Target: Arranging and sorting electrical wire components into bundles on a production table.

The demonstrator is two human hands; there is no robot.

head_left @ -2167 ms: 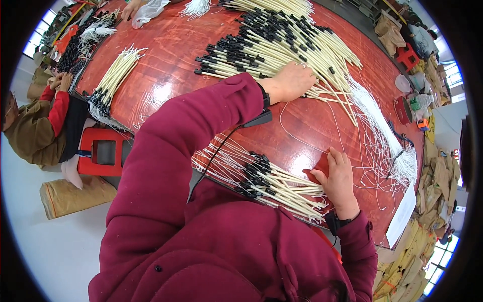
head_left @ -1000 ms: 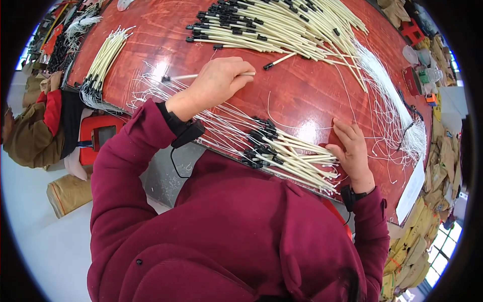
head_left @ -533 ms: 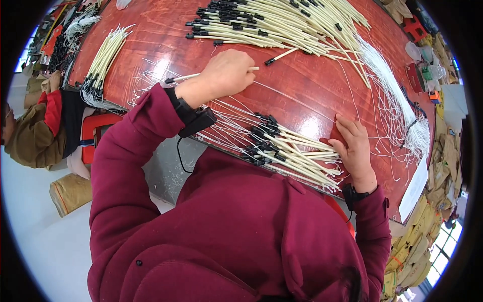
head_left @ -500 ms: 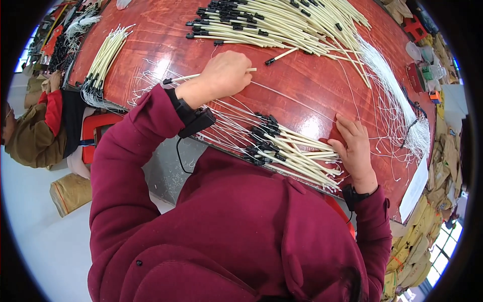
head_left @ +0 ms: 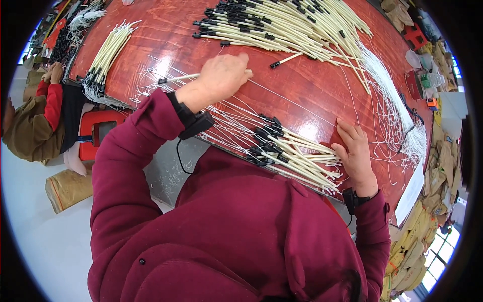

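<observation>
My left hand (head_left: 224, 78) is closed round a thin cream tube (head_left: 183, 78). The tube's black end piece (head_left: 162, 80) points left, and its other end shows just past my fingers. From there a white string (head_left: 292, 101) runs nearly straight to the fingertips of my right hand (head_left: 356, 151). That hand rests on the table with its fingers stretched out and the thumb apart; whether the fingertips pin the string cannot be made out. Beside it, along the near edge, lies a bunch of cream tubes (head_left: 307, 153) with black end pieces and white strings trailing left.
A large heap of cream tubes (head_left: 282, 30) lies at the far side of the red table (head_left: 166, 30). A smaller bundle (head_left: 110, 53) is at the left, and a hank of white string (head_left: 390, 95) at the right. Another person (head_left: 37, 118) sits at far left by a red stool (head_left: 93, 126).
The view has shifted slightly. My left hand has moved a little left and down with the tube still in it. My right hand stays nearly in place, and the string still stretches between the hands.
</observation>
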